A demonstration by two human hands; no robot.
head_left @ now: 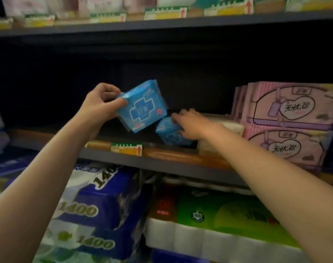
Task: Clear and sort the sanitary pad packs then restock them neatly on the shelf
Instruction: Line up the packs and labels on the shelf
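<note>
The left hand pinches a blue pad pack by its left edge, grip curled round the wrapper, holding it tilted in the air above the middle shelf. Just below and right of that pack, a second blue pack sits tilted on the shelf; the right hand lies on it, fingers curved over its top (blurred, so the grip cannot be told for certain). Right of the second pack stand stacked pink packs. A price tag hangs on the shelf edge below the held pack.
</note>
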